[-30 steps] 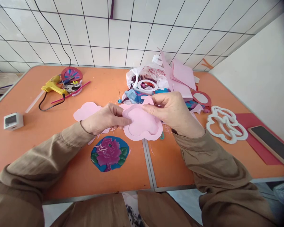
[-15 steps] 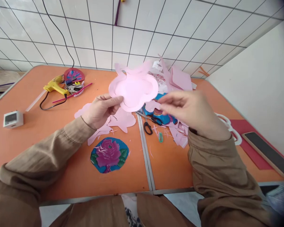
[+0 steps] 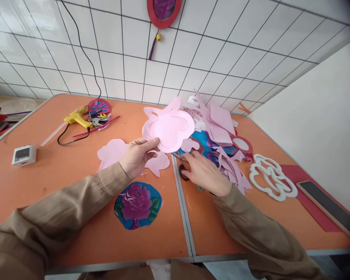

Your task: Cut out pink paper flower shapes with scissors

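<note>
My left hand (image 3: 138,155) pinches the lower edge of a pink scalloped cut-out (image 3: 170,130), raised above the table. A wavy line follows its edge, and loose strips curl off its top. My right hand (image 3: 205,171) is down at black-handled scissors (image 3: 183,173), its fingers closing around the handles, which they partly hide. Pink cut pieces (image 3: 112,151) lie below and left of my left hand. Near me lies a blue fabric piece with a purple rose (image 3: 137,206). A small pink piece (image 3: 190,144) rests on patterned blue fabric (image 3: 202,138) beyond my right hand.
A yellow glue gun (image 3: 78,118) with a cord lies at the back left, near a white box (image 3: 24,154). Pink scraps (image 3: 233,169), folded pink sheets (image 3: 220,120), white scalloped frames (image 3: 272,177) and a dark phone-like slab (image 3: 331,208) lie right. A tiled wall stands behind.
My right hand has come down and inward from the air to the scissors. My left hand still holds the pink cut-out. The head view has tilted up, showing more wall.
</note>
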A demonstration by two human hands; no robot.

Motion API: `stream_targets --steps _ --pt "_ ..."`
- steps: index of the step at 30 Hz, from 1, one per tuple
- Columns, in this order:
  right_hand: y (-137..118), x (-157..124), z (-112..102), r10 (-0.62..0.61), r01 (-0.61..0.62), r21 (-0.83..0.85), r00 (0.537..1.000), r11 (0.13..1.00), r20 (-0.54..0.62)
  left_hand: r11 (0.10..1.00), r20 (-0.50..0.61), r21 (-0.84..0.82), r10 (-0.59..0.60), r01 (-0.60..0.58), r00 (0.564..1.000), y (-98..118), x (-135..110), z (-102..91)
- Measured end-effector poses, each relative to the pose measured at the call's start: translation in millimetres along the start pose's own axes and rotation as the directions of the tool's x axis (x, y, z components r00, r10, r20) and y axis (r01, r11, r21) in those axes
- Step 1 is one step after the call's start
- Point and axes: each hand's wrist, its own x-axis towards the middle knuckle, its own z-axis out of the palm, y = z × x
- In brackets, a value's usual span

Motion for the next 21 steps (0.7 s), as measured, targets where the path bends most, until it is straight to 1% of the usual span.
stream_targets --steps 6,10,13,15,16,17,18,19,21 --pt "4 1 5 0.015 -0.016 0.032 1.0 0.999 0.012 1.0 -0.002 -0.01 -0.003 0.003 1.0 -4 -4 -1.5" --pt "4 -1 2 0.007 -0.009 0.083 1.0 0.997 0.013 1.0 0.003 0.0 0.01 -0.01 1.0 -2 -7 -2.4" --pt "3 -5 -2 -0.002 0.002 0.123 1.0 0.992 0.003 1.0 -0.001 -0.01 -0.002 0.002 1.0 -1 -8 -1.1" --pt "4 -8 -5 -0.01 0.011 0.183 1.0 0.983 -0.008 0.999 0.0 -0.026 -0.018 0.018 1.0 0 -8 0.0" --pt "6 -9 -5 -0.011 0.015 0.25 1.0 0.968 -0.016 0.999 0.0 -0.034 -0.025 0.025 1.0 1 -8 0.3" --pt "7 -9 -6 -0.008 0.014 0.344 1.0 0.939 -0.02 0.999 -0.002 -0.041 -0.031 0.031 1.0 2 -8 0.6" --pt "10 -9 -6 -0.001 0.009 0.453 1.0 0.892 -0.018 0.998 -0.005 -0.048 -0.036 0.035 0.999 3 -8 0.7" --pt "12 -8 -6 0.007 -0.002 0.565 1.0 0.825 -0.007 0.998 -0.01 -0.054 -0.039 0.039 0.999 4 -7 0.7" --pt "18 -6 -8 0.008 -0.04 0.749 0.999 0.662 0.045 0.997 -0.027 -0.062 -0.046 0.045 0.999 6 -6 0.5"
